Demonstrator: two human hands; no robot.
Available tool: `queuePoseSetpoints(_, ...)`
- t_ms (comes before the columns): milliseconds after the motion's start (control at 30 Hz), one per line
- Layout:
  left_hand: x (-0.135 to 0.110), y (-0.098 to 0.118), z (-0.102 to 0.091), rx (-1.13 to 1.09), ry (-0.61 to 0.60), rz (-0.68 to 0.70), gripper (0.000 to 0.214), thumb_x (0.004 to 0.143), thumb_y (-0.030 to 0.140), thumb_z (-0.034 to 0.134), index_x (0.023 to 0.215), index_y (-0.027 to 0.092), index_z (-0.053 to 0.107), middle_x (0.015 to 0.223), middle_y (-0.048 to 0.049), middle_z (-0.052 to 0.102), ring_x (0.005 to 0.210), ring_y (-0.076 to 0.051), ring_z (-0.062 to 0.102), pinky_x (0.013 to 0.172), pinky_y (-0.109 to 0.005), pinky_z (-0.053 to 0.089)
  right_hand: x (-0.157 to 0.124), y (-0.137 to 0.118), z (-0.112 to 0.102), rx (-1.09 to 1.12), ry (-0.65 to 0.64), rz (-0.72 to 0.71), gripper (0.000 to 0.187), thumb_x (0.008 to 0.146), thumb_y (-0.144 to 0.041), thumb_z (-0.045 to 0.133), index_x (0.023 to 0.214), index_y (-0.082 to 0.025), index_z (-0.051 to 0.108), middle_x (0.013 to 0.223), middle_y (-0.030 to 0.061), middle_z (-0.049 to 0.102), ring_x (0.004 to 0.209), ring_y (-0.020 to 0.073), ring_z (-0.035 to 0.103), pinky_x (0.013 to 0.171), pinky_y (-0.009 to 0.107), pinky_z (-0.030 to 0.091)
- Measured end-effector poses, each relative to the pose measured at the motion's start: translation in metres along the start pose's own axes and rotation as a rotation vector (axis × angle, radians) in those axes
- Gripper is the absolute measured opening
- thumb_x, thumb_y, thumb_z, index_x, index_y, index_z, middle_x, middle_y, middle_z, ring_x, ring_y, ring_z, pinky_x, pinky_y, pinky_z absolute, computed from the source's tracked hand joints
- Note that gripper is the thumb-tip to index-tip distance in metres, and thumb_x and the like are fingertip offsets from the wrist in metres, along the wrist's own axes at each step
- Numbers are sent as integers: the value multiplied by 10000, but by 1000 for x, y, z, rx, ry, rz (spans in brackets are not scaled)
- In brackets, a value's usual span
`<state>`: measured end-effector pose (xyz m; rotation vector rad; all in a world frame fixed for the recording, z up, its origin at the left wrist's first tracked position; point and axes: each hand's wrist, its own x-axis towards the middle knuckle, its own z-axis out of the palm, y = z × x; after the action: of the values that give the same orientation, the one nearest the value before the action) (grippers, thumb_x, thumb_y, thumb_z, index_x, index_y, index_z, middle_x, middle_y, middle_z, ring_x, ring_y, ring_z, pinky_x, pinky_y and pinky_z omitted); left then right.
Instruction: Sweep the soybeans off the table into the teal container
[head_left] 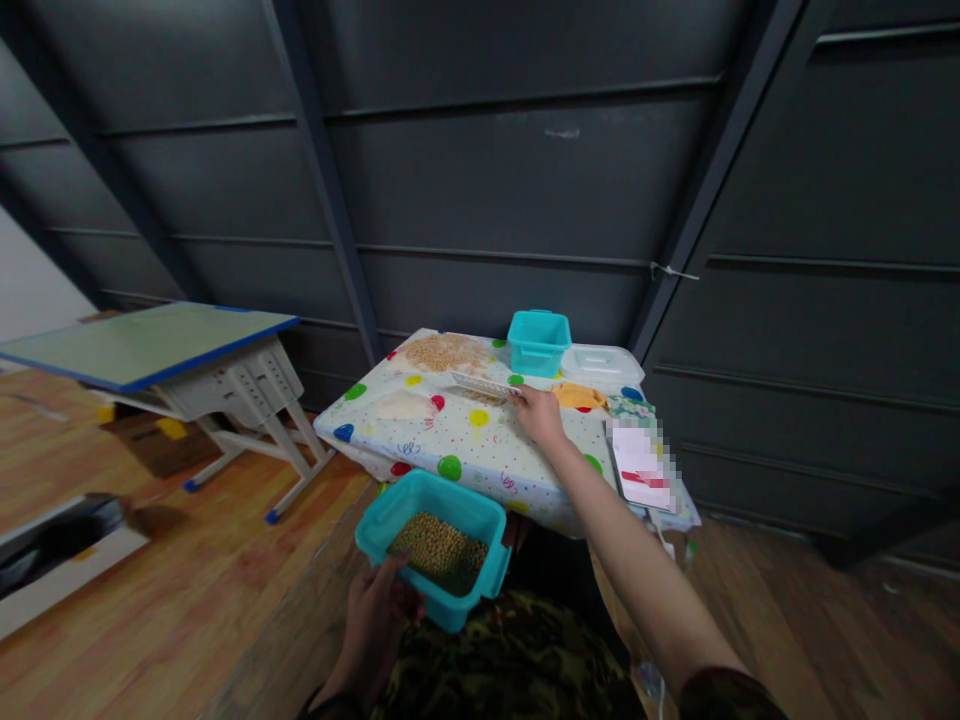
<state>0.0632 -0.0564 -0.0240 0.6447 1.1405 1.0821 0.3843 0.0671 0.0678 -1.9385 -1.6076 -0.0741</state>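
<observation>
Orange cloth [579, 397] (near right fingers [528, 402])

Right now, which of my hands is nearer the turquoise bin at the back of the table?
Right. Your right hand is just in front of that turquoise bin; your left hand is farther off, at the bin of beans nearest you.

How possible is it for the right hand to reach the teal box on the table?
Probably yes: the teal box stands just beyond the right hand, seemingly unobstructed, though that hand holds a white perforated piece.
</observation>
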Motion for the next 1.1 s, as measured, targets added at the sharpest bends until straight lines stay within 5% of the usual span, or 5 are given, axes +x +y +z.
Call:
queuePoseSetpoints(433,-1,-2,2,29,30,7,463,610,552,908,538,198,619,401,-26,620,316,-170,541,327,-261,376,1,0,2,58,27,-31,195,981,-204,649,913,-192,831,853,78,825,764,226,706,713,267,415)
queuePoseSetpoints(833,-11,4,11,20,-6,3,467,603,551,915,505,199,624,399,-36,623,321,-165,535,326,-261,357,-1,-4,2,5,1,-39,242,1009,-207,614,1043,-187,853,996,109,849,898,250,758,793,277,465)
queuePoseSetpoints(1100,-11,8,11,29,5,-12,417,636,507,908,502,206,653,406,-43,624,337,-165,532,332,-270,357,-1,-2,3,87,16,-49,197,959,-201,653,960,-193,850,943,80,849,839,239,745,777,281,477)
